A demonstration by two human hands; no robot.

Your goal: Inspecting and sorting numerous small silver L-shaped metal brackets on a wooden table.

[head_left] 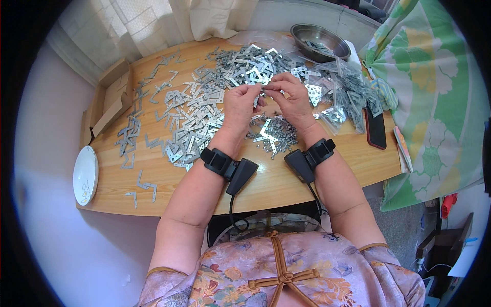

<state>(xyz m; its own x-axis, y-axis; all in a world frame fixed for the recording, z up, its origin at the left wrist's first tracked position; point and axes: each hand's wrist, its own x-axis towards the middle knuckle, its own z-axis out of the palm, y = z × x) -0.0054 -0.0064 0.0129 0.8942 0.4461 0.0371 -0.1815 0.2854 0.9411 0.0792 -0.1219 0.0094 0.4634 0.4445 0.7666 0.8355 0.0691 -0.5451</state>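
My left hand (238, 106) and my right hand (293, 101) meet fingertip to fingertip over the middle of the table. Both are closed in a pinch. Between the fingertips is a small dark piece, too small to make out. A shiny bit of metal shows beneath the left fingers. Just below my hands is a heap of small screws (286, 134), with an L-shaped metal corner bracket (268, 136) lying on top. A large spread of flat corner brackets (197, 108) covers the table to the left and behind my hands.
A steel bowl (300, 37) holding metal pieces stands at the back right. Nearer are clear plastic bags of brackets (353, 91) and a dark phone (376, 130). A cardboard box (113, 97) and a white plate (85, 176) sit along the left edge. Green patterned cloth (429, 107) hangs at right.
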